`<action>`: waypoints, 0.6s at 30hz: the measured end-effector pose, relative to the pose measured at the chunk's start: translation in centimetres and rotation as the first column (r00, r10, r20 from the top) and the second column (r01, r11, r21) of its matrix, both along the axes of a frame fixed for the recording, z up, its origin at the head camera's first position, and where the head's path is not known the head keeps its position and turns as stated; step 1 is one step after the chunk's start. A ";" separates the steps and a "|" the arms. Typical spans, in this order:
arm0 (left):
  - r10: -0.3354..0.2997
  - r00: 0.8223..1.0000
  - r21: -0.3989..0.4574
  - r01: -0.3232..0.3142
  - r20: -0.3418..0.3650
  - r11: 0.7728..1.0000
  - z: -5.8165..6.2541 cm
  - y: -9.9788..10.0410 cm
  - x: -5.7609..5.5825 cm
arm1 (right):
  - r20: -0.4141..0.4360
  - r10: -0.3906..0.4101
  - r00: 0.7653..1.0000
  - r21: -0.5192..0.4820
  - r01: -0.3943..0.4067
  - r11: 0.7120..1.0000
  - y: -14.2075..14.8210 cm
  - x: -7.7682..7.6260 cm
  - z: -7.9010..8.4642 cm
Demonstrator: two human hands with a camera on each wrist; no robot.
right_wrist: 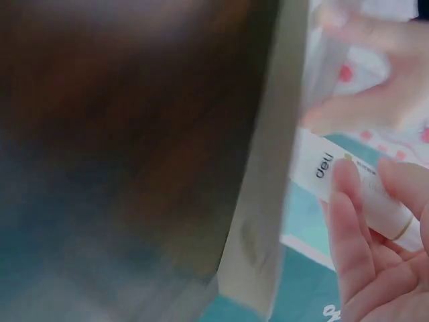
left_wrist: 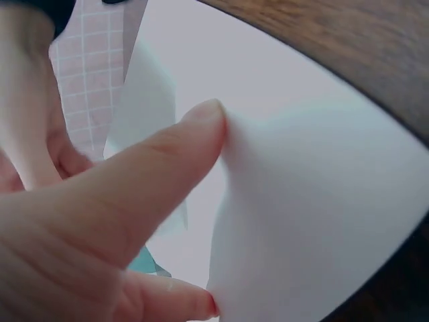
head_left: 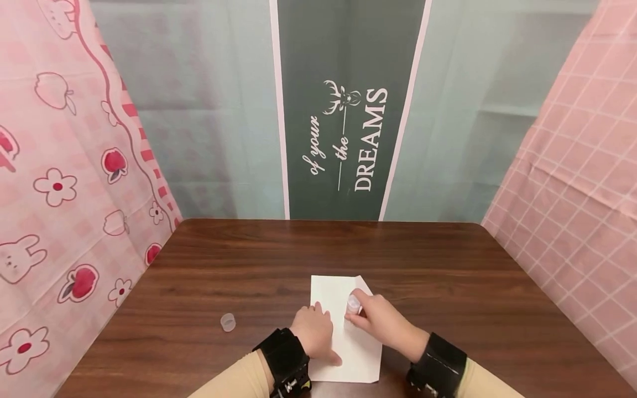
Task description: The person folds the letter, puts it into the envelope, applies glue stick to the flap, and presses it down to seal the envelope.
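A white sheet of folded paper [head_left: 355,354], shaped like an envelope with angled corners, lies near the front of the table. On its left part my left hand [head_left: 314,333] presses down, thumb and fingers spread; the left wrist view shows the thumb [left_wrist: 167,151] flat against the paper. My right hand [head_left: 385,321] grips a white glue stick [head_left: 353,305] over the paper's upper right. In the right wrist view, fingers and thumb wrap the glue stick [right_wrist: 315,161], printed "deli", and its end meets the paper's edge; the exact contact is hidden.
A small translucent cap [head_left: 228,322] lies on the dark wooden table [head_left: 239,265], left of the left hand. Pink patterned cloth [head_left: 55,138] hangs at the left, pink checked cloth [head_left: 572,193] at the right, and a grey-green curtain [head_left: 224,110] behind.
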State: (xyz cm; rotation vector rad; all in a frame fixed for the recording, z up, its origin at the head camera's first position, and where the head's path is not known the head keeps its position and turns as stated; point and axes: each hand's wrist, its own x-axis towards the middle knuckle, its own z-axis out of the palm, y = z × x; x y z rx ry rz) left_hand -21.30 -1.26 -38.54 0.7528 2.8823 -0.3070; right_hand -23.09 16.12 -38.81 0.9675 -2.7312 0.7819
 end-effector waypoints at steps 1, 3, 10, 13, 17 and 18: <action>-0.003 1.000 -0.008 0.003 -0.004 1.000 0.0 0.0 0.0 | -0.011 -0.020 1.000 0.009 0.020 1.000 -0.1 -0.4 -0.1; -0.003 1.000 -0.019 0.003 -0.006 1.000 -0.1 -0.1 0.0 | -0.037 -0.055 0.998 0.023 0.056 0.998 -0.5 -1.4 -0.2; -0.011 1.000 -0.005 0.010 -0.011 1.000 -0.1 -0.1 0.0 | -0.017 -0.001 1.000 0.006 0.001 1.000 -0.2 -0.7 -0.2; -0.010 1.000 -0.003 0.010 0.002 1.000 -0.2 -0.2 -0.1 | 0.034 0.043 0.999 -0.024 -0.042 0.999 0.2 0.0 0.2; -0.010 1.000 -0.007 0.010 -0.008 1.000 -0.4 -0.3 -0.1 | -0.001 -0.032 0.999 -0.002 0.032 0.999 -0.4 -1.3 0.1; -0.008 1.000 -0.007 0.008 -0.007 1.000 -0.5 -0.2 -0.1 | -0.012 -0.060 0.998 0.008 0.061 0.998 -0.7 -1.6 0.0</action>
